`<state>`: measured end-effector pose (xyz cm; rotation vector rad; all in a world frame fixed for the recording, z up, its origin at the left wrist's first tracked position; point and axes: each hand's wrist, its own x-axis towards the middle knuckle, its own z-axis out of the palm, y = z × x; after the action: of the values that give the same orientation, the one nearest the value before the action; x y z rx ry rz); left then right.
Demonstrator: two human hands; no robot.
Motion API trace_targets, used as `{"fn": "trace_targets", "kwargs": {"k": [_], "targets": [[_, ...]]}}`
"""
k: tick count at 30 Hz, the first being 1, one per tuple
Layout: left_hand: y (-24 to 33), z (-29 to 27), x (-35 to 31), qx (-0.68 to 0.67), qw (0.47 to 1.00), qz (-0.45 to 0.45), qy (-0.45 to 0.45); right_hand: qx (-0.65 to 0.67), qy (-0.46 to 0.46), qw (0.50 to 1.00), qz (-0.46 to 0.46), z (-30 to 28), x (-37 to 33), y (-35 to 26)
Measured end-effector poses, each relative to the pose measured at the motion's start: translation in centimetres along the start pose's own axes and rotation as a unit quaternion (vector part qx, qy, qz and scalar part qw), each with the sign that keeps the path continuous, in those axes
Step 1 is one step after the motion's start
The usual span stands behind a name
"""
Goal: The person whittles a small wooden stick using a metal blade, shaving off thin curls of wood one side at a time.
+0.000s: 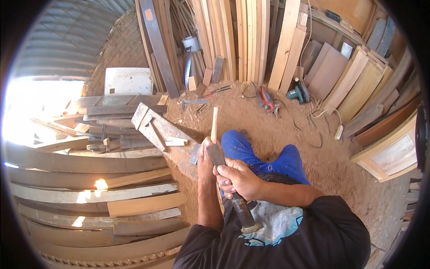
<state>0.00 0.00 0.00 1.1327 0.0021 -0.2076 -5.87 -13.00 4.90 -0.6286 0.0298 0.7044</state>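
My left hand (205, 158) is closed around a slim, pale wooden stick (214, 122), which points up and away from me. Wrapped round a wide chisel (242, 210) is my right hand (240, 178). The chisel's broad grey blade slants up and to the left, lying against the left hand by the stick's lower part. Its dark handle, with a frayed butt end, runs back toward my shirt. Both hands are close together above my lap, and the stick's lower end is hidden by the left hand and the blade.
A worn wooden bench (156, 127) stands just left of my hands. Boards (89, 179) are stacked along the left. On the sawdust-strewn floor ahead lie a red power tool (267, 99) and a teal one (298, 93). Upright planks (253, 42) lean behind; a pale cable (329, 110) trails right.
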Motion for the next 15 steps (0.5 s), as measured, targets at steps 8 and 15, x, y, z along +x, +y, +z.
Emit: {"fn": "trace_targets", "kwargs": {"k": [8, 15], "targets": [[0.1, 2.2, -3.6, 0.237, 0.963, 0.091, 0.089, -0.049, 0.032, 0.998, -0.023, 0.0, -1.9, -0.6], [-4.6, -1.9, -7.1, 0.157, 0.982, -0.036, 0.098, -0.107, 0.12, 0.953, -0.255, -2.8, -5.9, -6.1]]}}
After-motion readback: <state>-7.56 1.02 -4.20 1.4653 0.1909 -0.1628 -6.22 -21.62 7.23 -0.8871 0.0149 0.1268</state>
